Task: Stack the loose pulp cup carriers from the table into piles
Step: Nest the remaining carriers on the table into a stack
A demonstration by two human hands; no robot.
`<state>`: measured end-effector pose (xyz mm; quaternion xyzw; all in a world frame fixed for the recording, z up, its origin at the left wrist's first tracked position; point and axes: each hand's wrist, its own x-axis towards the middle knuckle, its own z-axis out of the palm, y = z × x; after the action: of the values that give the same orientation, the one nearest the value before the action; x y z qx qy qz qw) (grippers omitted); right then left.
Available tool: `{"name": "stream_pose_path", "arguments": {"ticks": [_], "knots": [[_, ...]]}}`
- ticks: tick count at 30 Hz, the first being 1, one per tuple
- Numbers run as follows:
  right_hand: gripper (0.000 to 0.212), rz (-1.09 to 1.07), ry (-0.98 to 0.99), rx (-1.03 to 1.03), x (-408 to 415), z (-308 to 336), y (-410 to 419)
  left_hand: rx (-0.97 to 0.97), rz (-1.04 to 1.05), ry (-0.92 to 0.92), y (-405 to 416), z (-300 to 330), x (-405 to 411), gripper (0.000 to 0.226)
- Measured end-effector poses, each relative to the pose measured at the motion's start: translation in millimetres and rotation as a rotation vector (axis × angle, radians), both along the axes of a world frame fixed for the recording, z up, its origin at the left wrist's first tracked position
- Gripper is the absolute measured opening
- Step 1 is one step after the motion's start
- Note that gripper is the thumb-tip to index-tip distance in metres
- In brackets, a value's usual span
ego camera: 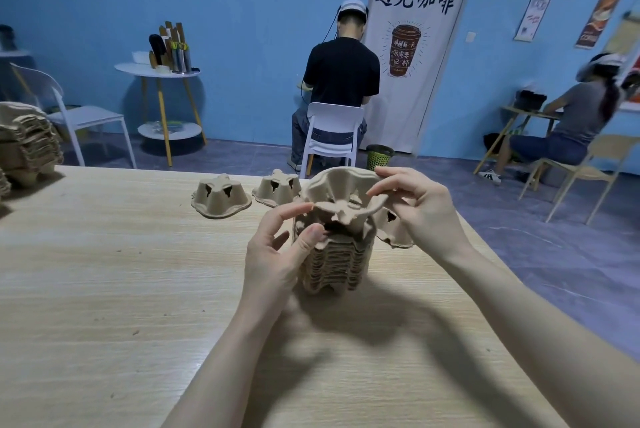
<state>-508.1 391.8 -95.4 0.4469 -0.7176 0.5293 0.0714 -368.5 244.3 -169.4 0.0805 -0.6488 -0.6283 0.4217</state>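
Three loose carriers left on tabletop [104, 289]: two far [221, 197] [277, 188], one [393, 228] behind right hand [420, 206]. Both hands pinch tilted carrier [341, 190] over near pile [334, 263]; left hand [277, 251] at near edge. Finished piles [26, 143] far left. Task mostly done.

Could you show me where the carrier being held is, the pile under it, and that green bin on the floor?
held carrier [341, 185], head view, on its upturned inside wall
pile [334, 263], head view, on its ribbed side
green bin [379, 157], head view, on its mesh wall
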Motion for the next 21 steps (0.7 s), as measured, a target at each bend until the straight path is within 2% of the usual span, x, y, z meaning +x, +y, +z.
{"name": "stream_pose_path", "arguments": {"ticks": [8,15,18,21], "knots": [[0.045,0.066,-0.177,-0.132,-9.7,-10.8,-1.6,-0.006,-0.058,0.002,3.3,-4.6,0.0,0.076],[0.044,0.145,-0.178,-0.113,-19.9,-25.3,-3.8,-0.009,-0.218,-0.112,1.5,-8.0,-3.0,0.113],[0.041,0.111,-0.158,-0.173,-17.1,-27.2,-9.0,-0.020,-0.209,-0.152,0.3,-9.9,-3.2,0.121],[0.031,0.088,-0.125,-0.174,-12.4,-28.5,-14.2,-0.043,-0.190,-0.176,1.0,-10.3,-2.8,0.115]]}}
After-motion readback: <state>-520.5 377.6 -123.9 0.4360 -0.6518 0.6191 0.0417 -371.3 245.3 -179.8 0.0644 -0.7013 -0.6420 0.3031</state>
